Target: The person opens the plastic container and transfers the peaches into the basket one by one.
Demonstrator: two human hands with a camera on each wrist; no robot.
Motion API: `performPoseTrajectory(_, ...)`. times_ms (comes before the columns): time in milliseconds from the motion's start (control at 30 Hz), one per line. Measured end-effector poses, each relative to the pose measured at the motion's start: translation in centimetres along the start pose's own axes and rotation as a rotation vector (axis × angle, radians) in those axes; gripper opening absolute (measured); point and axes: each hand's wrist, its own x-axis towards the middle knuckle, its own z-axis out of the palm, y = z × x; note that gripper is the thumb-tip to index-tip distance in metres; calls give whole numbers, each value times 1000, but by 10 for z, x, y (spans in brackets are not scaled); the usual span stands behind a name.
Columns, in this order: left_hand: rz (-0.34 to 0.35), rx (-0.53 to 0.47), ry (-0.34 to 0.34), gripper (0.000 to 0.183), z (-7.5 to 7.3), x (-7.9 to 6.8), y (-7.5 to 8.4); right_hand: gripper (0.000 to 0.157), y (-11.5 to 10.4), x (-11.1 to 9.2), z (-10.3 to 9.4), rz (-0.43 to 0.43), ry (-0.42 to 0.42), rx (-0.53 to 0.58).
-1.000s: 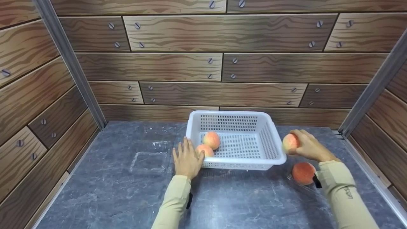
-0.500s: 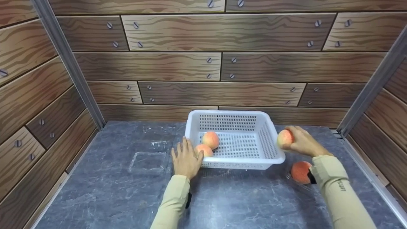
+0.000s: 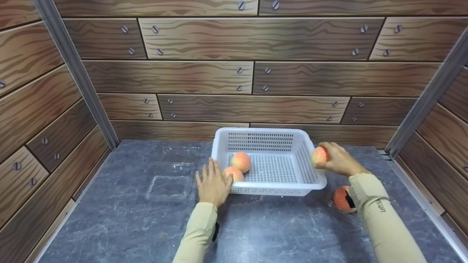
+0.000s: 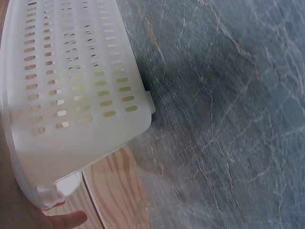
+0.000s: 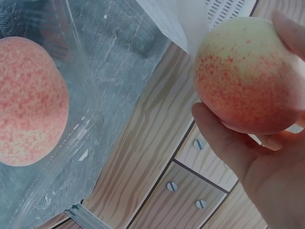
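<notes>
My right hand [image 3: 340, 159] holds a yellow-and-red peach [image 3: 320, 156] at the right rim of a white perforated plastic basket [image 3: 278, 188]. In the right wrist view the thumb and fingers grip this peach [image 5: 248, 76] from opposite sides. My left hand [image 3: 214, 186] rests on the basket's front left corner with its fingers spread and straight. Inside the basket, by that hand, lie two peaches, one behind [image 3: 241, 162] the other [image 3: 234, 173]. The left wrist view shows the basket's slotted outer wall [image 4: 76, 95] and a fingertip below its rim.
A redder peach [image 3: 342, 199] sits in a clear plastic tray at the right, partly hidden by my right sleeve. Another clear tray [image 3: 170, 186] lies left of the basket on the dark marbled table [image 3: 120, 219]. Wood-print panels [image 3: 204, 76] wall the table's back and sides.
My right hand has carried its peach leftward and slightly up, from beside the basket to its right rim. My left hand has stayed at the basket's corner.
</notes>
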Motion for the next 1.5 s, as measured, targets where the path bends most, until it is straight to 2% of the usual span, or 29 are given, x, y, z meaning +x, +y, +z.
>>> performPoseTrajectory(333, 2, -23, 7, 73, 1, -2, -1, 76, -5, 10, 2, 46, -61, 15)
performPoseTrajectory(800, 2, -22, 3, 72, 0, -1, -1, 75, -3, 18, 10, 36, 9, 17)
performPoseTrajectory(967, -7, -21, -9, 72, -1, -1, -1, 76, -12, 20, 13, 66, 4, 39)
performPoseTrajectory(1267, -9, -18, -14, 72, -1, -2, -2, 76, -17, 31, 27, 71, -29, 29)
performPoseTrajectory(1500, -4, -16, -6, 72, -1, 0, -3, 78, -23, 36, 29, 69, -48, 13)
